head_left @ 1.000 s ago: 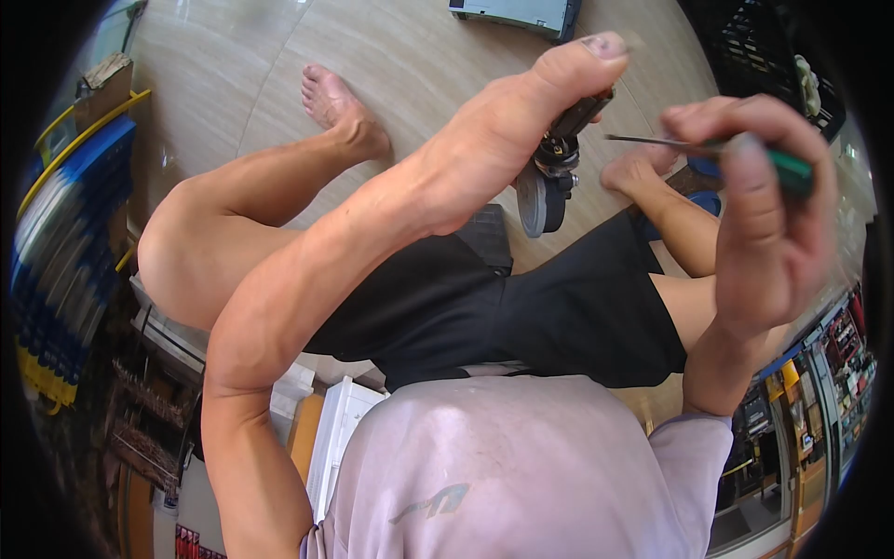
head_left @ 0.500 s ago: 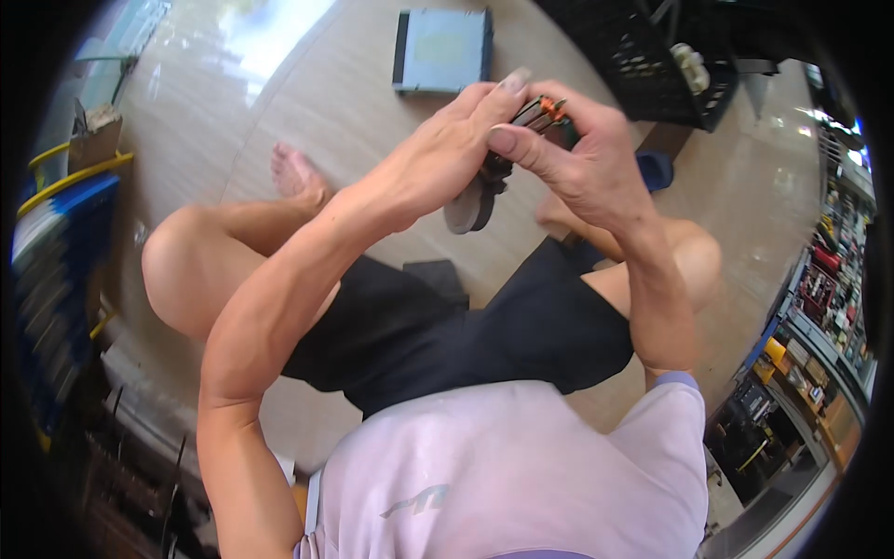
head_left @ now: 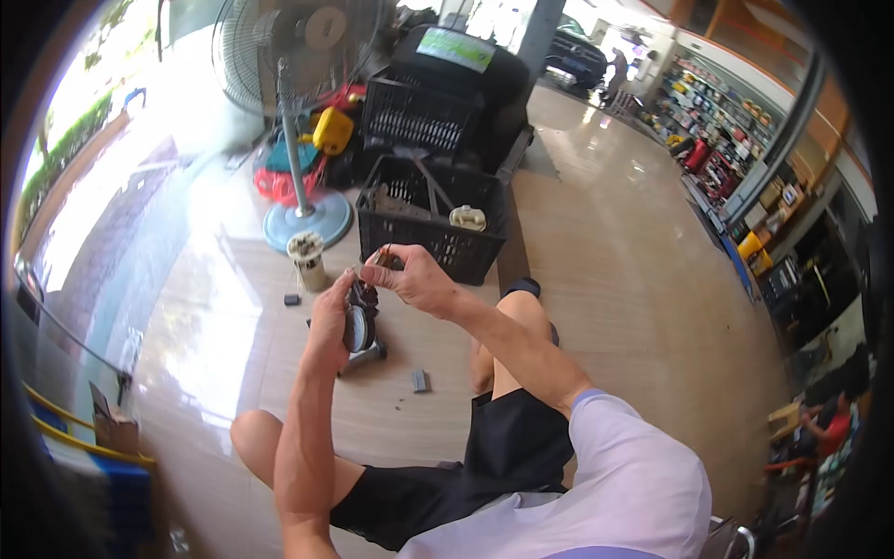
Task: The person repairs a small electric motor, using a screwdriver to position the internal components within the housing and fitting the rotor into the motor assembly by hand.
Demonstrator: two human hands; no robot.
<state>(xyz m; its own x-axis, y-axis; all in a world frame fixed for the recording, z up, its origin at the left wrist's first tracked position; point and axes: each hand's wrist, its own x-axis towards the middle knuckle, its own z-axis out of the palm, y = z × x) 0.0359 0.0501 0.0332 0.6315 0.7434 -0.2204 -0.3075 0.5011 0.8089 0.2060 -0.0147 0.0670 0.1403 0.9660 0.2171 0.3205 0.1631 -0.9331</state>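
Both hands meet at the left of centre, in front of the seated body. My left hand (head_left: 330,317) is closed round a dark mechanical part (head_left: 359,323) with a round, pale-faced disc at its lower end. From the right, my right hand (head_left: 410,281) reaches to the top of the same part, thumb and fingers pressed together on its upper end. Small orange-brown bits show between the fingers there. No screwdriver can be made out in either hand.
Beyond the hands stand a black crate (head_left: 433,219), a cylindrical container (head_left: 307,261) and a pedestal fan (head_left: 305,219). A small grey block (head_left: 420,381) lies on the floor. A person in red (head_left: 836,430) is at the far right.
The view has swung up, showing the fan and crates. The right hand, which held a green-handled screwdriver apart from the part a second ago, now touches the part's upper end.
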